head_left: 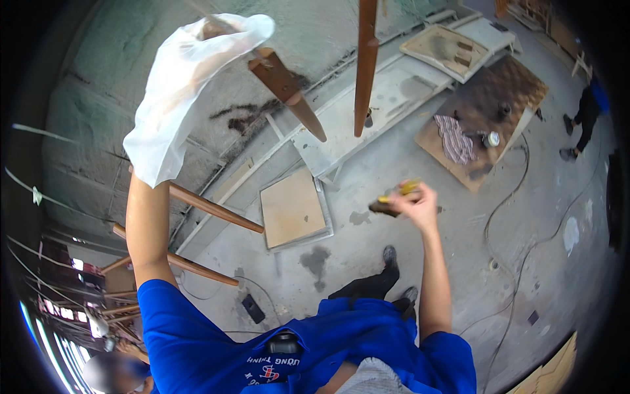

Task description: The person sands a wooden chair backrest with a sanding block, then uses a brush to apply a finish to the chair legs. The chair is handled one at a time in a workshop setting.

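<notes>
A loose white plastic bag covers my left hand and wrist, raised at the upper left. The hand looks curled around something brownish that I cannot make out. Just beside it hangs a tapered brown wooden leg, its wide end close to the bag. Farther right, a longer wooden leg hangs down. Out over the floor, my right hand is closed on a blurred yellow and dark thing that looks like a paintbrush.
More wooden legs jut out beside my left forearm. A tan board lies ahead; beyond it runs a low pale bench with a tray. A stained board holds a striped cloth and can. Hoses cross the floor. Another person stands far right.
</notes>
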Motion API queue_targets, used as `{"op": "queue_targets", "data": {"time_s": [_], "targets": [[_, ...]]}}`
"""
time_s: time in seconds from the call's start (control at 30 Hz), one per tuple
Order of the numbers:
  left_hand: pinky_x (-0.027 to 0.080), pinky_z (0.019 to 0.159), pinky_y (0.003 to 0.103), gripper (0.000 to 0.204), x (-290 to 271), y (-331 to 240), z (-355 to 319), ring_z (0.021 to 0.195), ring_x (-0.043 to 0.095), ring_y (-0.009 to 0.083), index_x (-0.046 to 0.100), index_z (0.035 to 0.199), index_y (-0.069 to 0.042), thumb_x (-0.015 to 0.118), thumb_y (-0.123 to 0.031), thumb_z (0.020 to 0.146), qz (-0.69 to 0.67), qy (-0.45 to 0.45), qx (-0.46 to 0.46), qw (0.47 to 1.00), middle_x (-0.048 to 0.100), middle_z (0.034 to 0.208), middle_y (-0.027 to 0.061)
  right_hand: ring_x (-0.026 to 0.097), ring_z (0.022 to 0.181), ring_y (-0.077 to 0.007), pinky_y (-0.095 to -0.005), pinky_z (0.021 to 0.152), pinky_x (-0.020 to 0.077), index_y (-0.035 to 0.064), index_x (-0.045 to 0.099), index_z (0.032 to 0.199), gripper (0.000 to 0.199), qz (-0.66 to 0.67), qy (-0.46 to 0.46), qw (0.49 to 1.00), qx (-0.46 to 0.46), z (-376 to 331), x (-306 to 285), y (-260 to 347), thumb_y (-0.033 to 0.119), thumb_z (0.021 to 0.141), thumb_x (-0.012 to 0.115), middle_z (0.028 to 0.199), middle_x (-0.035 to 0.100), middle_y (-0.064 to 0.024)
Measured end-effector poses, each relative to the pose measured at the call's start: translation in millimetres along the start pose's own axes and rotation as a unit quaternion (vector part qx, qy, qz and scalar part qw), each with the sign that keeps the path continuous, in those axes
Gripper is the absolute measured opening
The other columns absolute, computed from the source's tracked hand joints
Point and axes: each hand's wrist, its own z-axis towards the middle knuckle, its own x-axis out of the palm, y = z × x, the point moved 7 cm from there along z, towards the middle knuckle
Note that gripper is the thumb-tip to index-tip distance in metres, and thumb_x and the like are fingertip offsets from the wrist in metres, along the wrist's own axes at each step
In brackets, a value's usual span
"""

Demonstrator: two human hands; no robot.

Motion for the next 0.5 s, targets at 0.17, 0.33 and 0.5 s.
{"op": "queue_targets", "data": {"time_s": [0.17,0.33,0.5], "targets": [[0.055,0.100,0.030,0.045,21.2,-22.2,6.8,0.108,0.071,0.0158,0.079,0.126,-0.001,0.090,-0.028,0.092,-0.039,0.081,0.028,0.996,0.079,0.120,0.0086,0.059,0.052,-0.0100,-0.0251,0.050,0.0430,-0.0010,0.077,0.087,0.043,0.057,-0.330,0.929,0.159,-68.7,-81.6,-38.6,0.037,0.105,0.070,0.066,0.069,-0.0030],[0.057,0.102,0.038,0.054,31.7,-61.3,-0.5,0.115,0.069,0.0243,0.076,0.132,0.003,0.090,-0.010,0.081,0.050,0.127,0.122,0.983,0.076,0.129,0.0133,0.049,0.044,-0.0065,-0.0236,0.040,0.0309,0.0043,0.074,0.086,0.041,0.174,-0.269,0.937,0.139,-61.0,-42.8,-8.0,0.039,0.108,0.067,0.062,0.063,-0.0008],[0.062,0.100,0.036,0.047,41.3,-82.7,3.9,0.114,0.069,0.0249,0.077,0.132,0.001,0.085,-0.006,0.086,0.140,0.217,0.130,0.957,0.072,0.133,0.0175,0.039,0.040,-0.0035,-0.0218,0.035,0.0267,0.0131,0.064,0.092,0.031,0.586,-0.185,0.785,-0.075,68.0,-36.3,128.3,0.034,0.114,0.062,0.062,0.053,0.0056]]}}
